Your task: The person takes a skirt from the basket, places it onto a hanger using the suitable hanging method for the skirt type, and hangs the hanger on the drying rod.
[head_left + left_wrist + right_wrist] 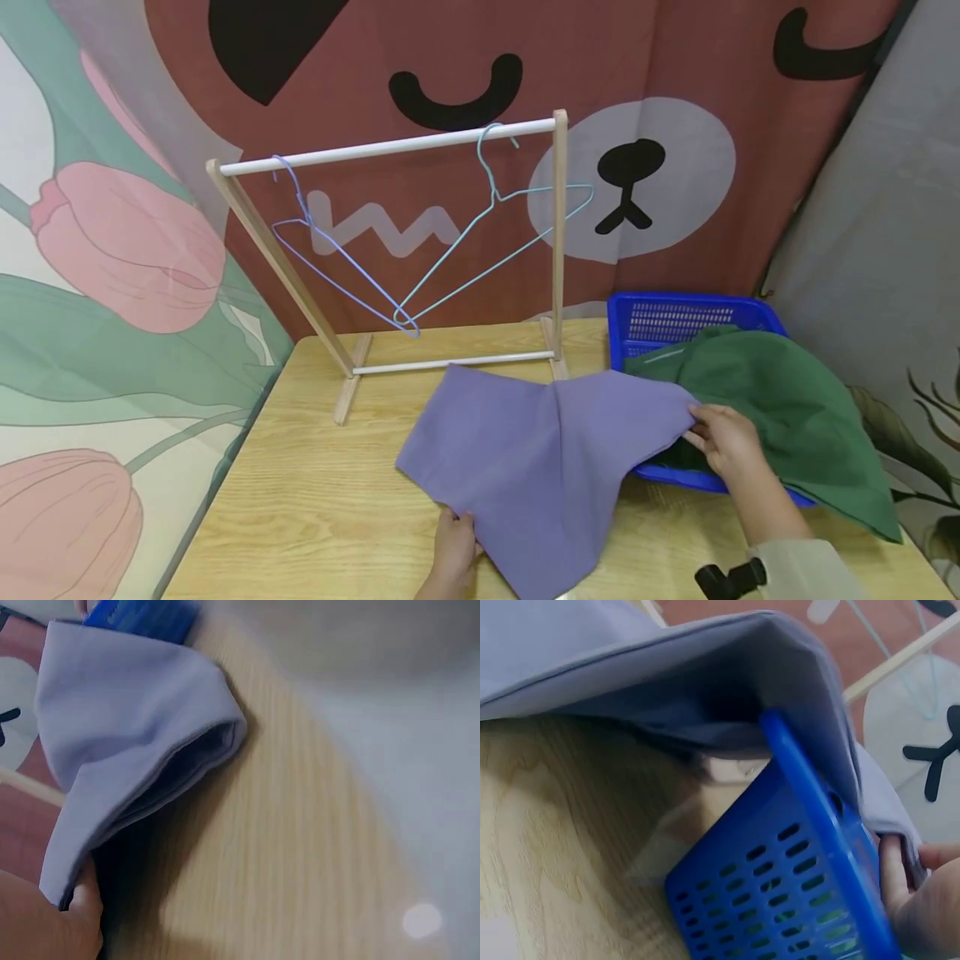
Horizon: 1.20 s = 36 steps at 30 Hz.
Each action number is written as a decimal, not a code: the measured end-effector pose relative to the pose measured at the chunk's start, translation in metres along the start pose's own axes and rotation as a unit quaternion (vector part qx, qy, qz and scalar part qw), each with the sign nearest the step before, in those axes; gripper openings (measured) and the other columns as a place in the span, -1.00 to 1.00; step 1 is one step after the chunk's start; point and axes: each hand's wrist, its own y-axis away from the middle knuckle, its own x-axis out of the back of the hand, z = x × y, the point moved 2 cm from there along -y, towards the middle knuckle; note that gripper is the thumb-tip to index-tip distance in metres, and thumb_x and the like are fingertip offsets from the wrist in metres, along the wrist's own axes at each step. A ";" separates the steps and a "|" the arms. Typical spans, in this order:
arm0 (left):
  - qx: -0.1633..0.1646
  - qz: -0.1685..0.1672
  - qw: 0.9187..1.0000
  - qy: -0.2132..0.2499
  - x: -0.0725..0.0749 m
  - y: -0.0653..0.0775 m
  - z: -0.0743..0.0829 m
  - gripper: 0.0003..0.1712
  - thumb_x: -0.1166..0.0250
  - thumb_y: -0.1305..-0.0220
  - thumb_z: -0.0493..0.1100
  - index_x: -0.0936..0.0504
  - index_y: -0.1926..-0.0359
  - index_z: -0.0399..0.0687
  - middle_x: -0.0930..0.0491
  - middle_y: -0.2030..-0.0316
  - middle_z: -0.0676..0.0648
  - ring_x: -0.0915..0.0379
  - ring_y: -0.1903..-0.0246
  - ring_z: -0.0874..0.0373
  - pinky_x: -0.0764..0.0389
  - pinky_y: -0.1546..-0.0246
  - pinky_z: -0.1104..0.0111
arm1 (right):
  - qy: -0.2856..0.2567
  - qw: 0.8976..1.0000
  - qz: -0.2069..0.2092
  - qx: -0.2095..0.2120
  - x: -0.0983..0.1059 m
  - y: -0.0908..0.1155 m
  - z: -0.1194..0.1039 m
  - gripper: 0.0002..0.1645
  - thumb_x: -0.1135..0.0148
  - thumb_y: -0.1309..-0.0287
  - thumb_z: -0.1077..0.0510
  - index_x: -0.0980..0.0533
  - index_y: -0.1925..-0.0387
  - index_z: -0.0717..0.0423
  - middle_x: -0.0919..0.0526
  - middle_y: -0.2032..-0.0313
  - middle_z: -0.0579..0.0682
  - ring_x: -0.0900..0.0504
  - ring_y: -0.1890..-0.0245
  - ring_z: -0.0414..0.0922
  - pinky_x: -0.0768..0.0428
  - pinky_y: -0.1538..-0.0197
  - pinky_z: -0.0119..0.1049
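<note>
Left grip point(454, 546) pinches floppy purple cloth point(517, 458) toward the front edge of the wood-grain bench point(300, 500), right grip point(726, 437) pinches its right end; only wrist cams catch the hollow inside.

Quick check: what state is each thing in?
Left hand: gripping purple cloth
Right hand: gripping purple cloth
Purple cloth: spread between both hands
Green cloth: heaped in blue basket, overhanging
Blue basket: upright, partly covered
Rack: standing
Blue hanger: bare, on rack
Teal hanger: bare, on rack
</note>
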 end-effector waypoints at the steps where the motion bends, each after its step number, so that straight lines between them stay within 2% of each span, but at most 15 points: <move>1: -0.005 0.006 1.000 -0.013 0.003 -0.002 0.002 -0.86 0.22 -0.20 -0.40 -0.14 0.23 -0.46 -0.35 0.49 -0.15 -0.31 0.65 0.26 -0.42 0.62 0.46 | -0.008 1.000 -0.004 0.005 -0.002 0.003 0.000 -0.86 0.00 -0.08 0.35 -0.39 0.51 0.09 -0.49 0.54 -0.11 -0.51 0.51 -0.24 -0.54 0.39 -0.40; 2: -0.009 0.009 1.000 -0.024 0.006 -0.004 0.005 -0.86 0.21 -0.20 -0.41 -0.15 0.24 -0.45 -0.33 0.50 -0.12 -0.24 0.70 0.28 -0.36 0.67 0.50 | -0.014 1.000 -0.009 0.012 -0.004 0.007 -0.001 -0.84 -0.01 -0.07 0.36 -0.39 0.53 0.08 -0.49 0.54 -0.11 -0.51 0.51 -0.24 -0.53 0.39 -0.40; 5: -0.024 0.022 0.996 -0.084 0.016 -0.011 0.014 -0.88 0.16 -0.19 -0.40 -0.20 0.26 -0.42 -0.30 0.49 -0.10 -0.16 0.67 0.25 -0.22 0.65 0.53 | -0.018 0.999 -0.026 0.034 -0.010 0.015 -0.001 -0.85 -0.06 -0.04 0.36 -0.38 0.52 0.08 -0.49 0.53 -0.11 -0.50 0.50 -0.24 -0.53 0.38 -0.41; 7: -0.038 0.024 0.993 -0.109 0.023 -0.017 0.021 -0.89 0.15 -0.20 -0.40 -0.22 0.27 -0.41 -0.28 0.43 -0.13 -0.19 0.54 0.17 -0.26 0.54 0.46 | -0.010 0.998 -0.033 0.045 -0.012 0.019 0.001 -0.86 -0.09 -0.03 0.35 -0.37 0.49 0.08 -0.48 0.52 -0.12 -0.50 0.50 -0.25 -0.53 0.37 -0.41; 9: -0.045 0.025 0.991 -0.124 0.030 -0.022 0.027 -0.94 0.14 -0.21 -0.38 -0.22 0.33 -0.36 -0.25 0.43 -0.12 -0.17 0.48 0.14 -0.25 0.49 0.42 | 0.007 0.998 -0.041 0.048 -0.015 0.023 0.002 -0.87 -0.10 -0.03 0.34 -0.34 0.44 0.10 -0.48 0.51 -0.12 -0.50 0.49 -0.25 -0.53 0.36 -0.41; 10: -0.044 0.025 0.990 -0.131 0.034 -0.025 0.030 -0.94 0.14 -0.22 -0.37 -0.21 0.39 -0.31 -0.23 0.47 -0.09 -0.16 0.52 0.15 -0.24 0.53 0.43 | 0.019 0.998 -0.045 0.048 -0.016 0.025 0.003 -0.86 -0.11 -0.03 0.33 -0.32 0.41 0.12 -0.47 0.51 -0.13 -0.50 0.49 -0.26 -0.53 0.36 -0.41; 13: -0.045 0.017 0.989 -0.138 0.045 -0.033 0.037 -0.82 0.11 -0.23 -0.35 -0.12 0.50 -0.16 -0.08 0.56 0.01 -0.05 0.59 0.20 -0.16 0.59 0.45 | 0.083 0.994 -0.056 0.049 -0.020 0.031 0.006 -0.74 -0.10 -0.05 0.30 -0.23 0.26 0.21 -0.48 0.51 -0.13 -0.50 0.49 -0.26 -0.53 0.36 -0.41; 17: -0.042 0.005 0.988 -0.148 0.058 -0.041 0.044 -0.86 0.10 -0.23 -0.34 -0.15 0.46 -0.18 -0.10 0.54 0.01 -0.09 0.55 0.20 -0.19 0.56 0.45 | 0.196 0.976 -0.078 0.058 -0.027 0.038 0.012 -0.52 -0.04 -0.11 0.26 -0.08 0.04 0.41 -0.49 0.47 -0.11 -0.51 0.45 -0.24 -0.54 0.34 -0.37; 21: -0.042 0.010 0.984 -0.172 0.066 -0.048 0.047 -0.94 0.08 -0.22 -0.34 -0.22 0.38 -0.28 -0.20 0.47 -0.06 -0.19 0.44 0.13 -0.28 0.46 0.39 | 0.270 0.957 -0.092 0.060 -0.033 0.046 0.021 -0.46 -0.01 -0.12 0.27 -0.05 -0.03 0.49 -0.48 0.43 -0.06 -0.51 0.43 -0.22 -0.53 0.34 -0.34; 25: -0.040 0.019 0.981 -0.189 0.075 -0.054 0.048 -0.93 0.09 -0.22 -0.34 -0.25 0.32 -0.32 -0.26 0.40 -0.12 -0.23 0.38 0.08 -0.30 0.43 0.36 | 0.301 0.948 -0.092 0.046 -0.039 0.055 0.031 -0.49 -0.05 -0.07 0.29 -0.14 0.00 0.50 -0.48 0.47 -0.02 -0.51 0.51 -0.18 -0.54 0.41 -0.31; 30: -0.041 0.028 0.978 -0.201 0.084 -0.061 0.049 -0.92 0.07 -0.20 -0.34 -0.29 0.30 -0.33 -0.29 0.46 -0.11 -0.26 0.49 0.13 -0.32 0.51 0.36 | 0.317 0.941 -0.106 0.043 -0.042 0.067 0.043 -0.55 -0.06 -0.03 0.33 -0.20 0.07 0.55 -0.47 0.52 0.01 -0.50 0.55 -0.15 -0.55 0.44 -0.28; 33: -0.041 0.035 0.974 -0.218 0.088 -0.064 0.050 -0.94 0.04 -0.18 -0.34 -0.30 0.34 -0.31 -0.27 0.53 -0.07 -0.24 0.54 0.15 -0.30 0.55 0.37 | 0.335 0.934 -0.118 0.044 -0.040 0.073 0.049 -0.59 -0.05 -0.02 0.35 -0.21 0.12 0.56 -0.44 0.53 0.01 -0.49 0.54 -0.13 -0.56 0.43 -0.24; 36: -0.038 0.038 0.969 -0.242 0.091 -0.065 0.051 -0.93 0.03 -0.18 -0.34 -0.31 0.32 -0.31 -0.28 0.50 -0.10 -0.23 0.51 0.12 -0.28 0.53 0.36 | 0.356 0.924 -0.130 0.039 -0.035 0.078 0.056 -0.64 -0.04 -0.02 0.37 -0.22 0.17 0.54 -0.39 0.54 0.00 -0.46 0.55 -0.12 -0.56 0.42 -0.19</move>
